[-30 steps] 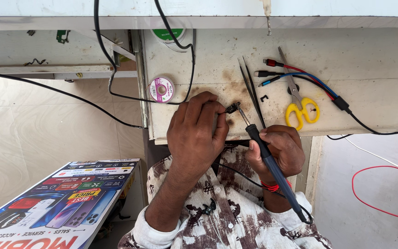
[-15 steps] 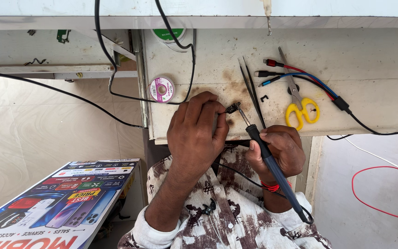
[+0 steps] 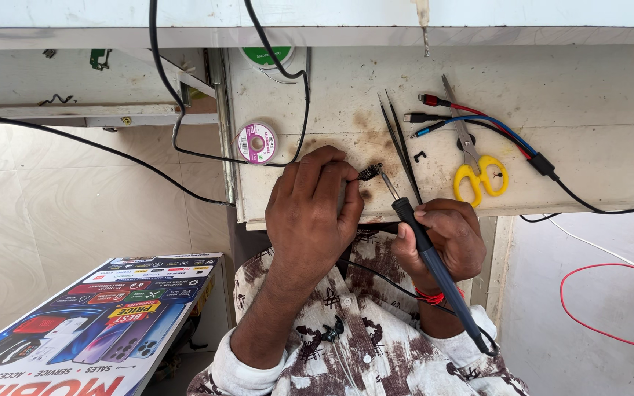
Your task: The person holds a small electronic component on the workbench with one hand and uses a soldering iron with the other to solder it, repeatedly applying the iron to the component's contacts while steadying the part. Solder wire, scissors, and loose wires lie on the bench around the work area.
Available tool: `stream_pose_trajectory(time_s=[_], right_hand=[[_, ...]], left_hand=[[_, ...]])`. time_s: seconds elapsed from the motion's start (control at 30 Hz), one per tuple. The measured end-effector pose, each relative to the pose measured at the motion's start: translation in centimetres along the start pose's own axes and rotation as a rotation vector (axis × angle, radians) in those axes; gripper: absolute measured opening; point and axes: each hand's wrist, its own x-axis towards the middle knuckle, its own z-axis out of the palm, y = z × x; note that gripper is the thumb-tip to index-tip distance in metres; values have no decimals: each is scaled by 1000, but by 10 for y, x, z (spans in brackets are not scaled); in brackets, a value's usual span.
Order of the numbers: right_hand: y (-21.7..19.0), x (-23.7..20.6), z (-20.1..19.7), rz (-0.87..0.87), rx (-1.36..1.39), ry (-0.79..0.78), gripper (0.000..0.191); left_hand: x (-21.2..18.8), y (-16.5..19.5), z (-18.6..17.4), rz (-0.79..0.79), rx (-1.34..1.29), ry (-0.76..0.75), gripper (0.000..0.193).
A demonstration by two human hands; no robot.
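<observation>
Nothing has shifted since earlier: left hand pinches one small black part, right hand grips one soldering iron. One tweezers, one yellow scissors and one solder spool lie on the worktop.

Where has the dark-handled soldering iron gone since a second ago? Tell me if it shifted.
No. The dark-handled soldering iron keeps its place: its tip sits just left of the black tweezers, as before, in the right hand.
</observation>
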Motion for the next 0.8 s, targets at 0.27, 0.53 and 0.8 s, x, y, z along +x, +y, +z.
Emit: stream_pose_trajectory(time_s=[0.27, 0.53, 0.8], right_hand=[[0, 1, 0, 1, 39, 4, 28], [3, 1, 1, -38, 30, 6, 29], [2, 2, 1, -46, 7, 22, 23]], left_hand=[[1, 1, 0, -2, 1, 1, 16], [1, 1, -1, 7, -1, 7, 16], [1, 1, -1, -4, -6, 4, 15]])
